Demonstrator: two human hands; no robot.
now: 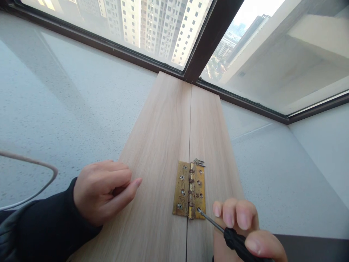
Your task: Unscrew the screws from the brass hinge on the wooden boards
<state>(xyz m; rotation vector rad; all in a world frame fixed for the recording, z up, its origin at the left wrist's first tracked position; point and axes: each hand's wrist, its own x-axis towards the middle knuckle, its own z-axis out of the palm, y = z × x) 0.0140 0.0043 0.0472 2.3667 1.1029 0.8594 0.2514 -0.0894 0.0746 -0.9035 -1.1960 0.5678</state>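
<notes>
The left hand (105, 191), wrist in a dark sleeve (49, 229), lies palm down with its fingers (124, 178) loosely curled and holding nothing, while the right hand (245, 231), low in view, is closed in a tight grip, nails facing up.

Hinge (189, 191): brass yellow, tarnished, mottled with dull brown patches.
Screws (199, 162): bright silver.
Screwdriver (240, 243): glossy black handle, silver-grey shaft.
Boards (160, 145): pale beige wood, fine lengthwise grain, faint greyish streaks.
Sill (68, 102): light grey-white, finely speckled with dark flecks.
Window frame (212, 40): dark brown.
Sleeve (46, 225): plain black.
Cord (35, 163): off-white.
Towers (152, 25) outside: cream, regular grid of dark windows.
</notes>
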